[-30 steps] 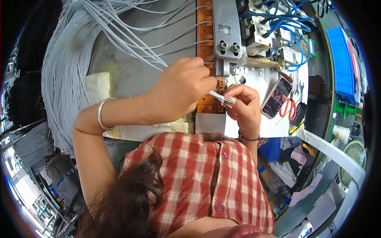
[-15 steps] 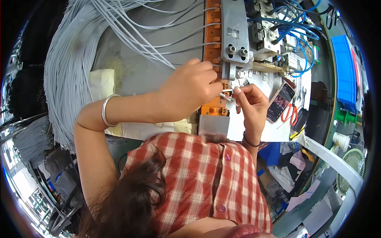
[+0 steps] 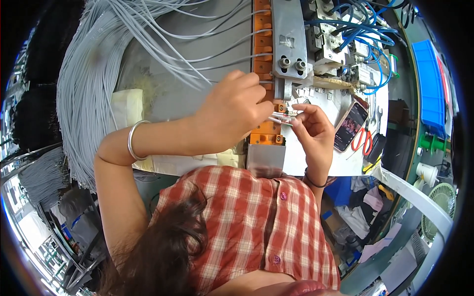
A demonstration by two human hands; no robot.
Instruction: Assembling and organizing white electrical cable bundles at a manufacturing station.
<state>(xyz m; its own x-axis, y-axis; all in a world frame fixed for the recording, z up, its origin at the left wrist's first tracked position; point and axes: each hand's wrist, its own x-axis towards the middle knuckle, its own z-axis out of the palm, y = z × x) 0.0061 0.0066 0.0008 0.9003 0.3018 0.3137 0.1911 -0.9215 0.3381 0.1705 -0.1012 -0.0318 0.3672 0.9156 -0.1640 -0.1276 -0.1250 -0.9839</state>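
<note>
My left hand (image 3: 242,101) is closed over the orange fixture strip (image 3: 266,127), its fingers curled round a few thin grey cables. The cables' stripped ends (image 3: 282,117), with fine white and coloured wires, stick out on the right side of the hand. Close by, my right hand (image 3: 314,132) has its thumb and index finger apart. Its thumb tip lies next to the wire ends, and whether it touches them I cannot make out. Part of the strip is hidden under my left hand.
A big bundle of grey cables (image 3: 86,98) hangs at the left. Behind my hands stands a metal clamp block (image 3: 290,39), with blue air hoses (image 3: 355,37) to its right. A phone (image 3: 351,126), red-handled pliers (image 3: 363,140) and a blue bin (image 3: 428,89) are at the right.
My right thumb and index finger have parted from a pinch at the wire ends. The wire ends now fan out more. My left hand has barely moved.
</note>
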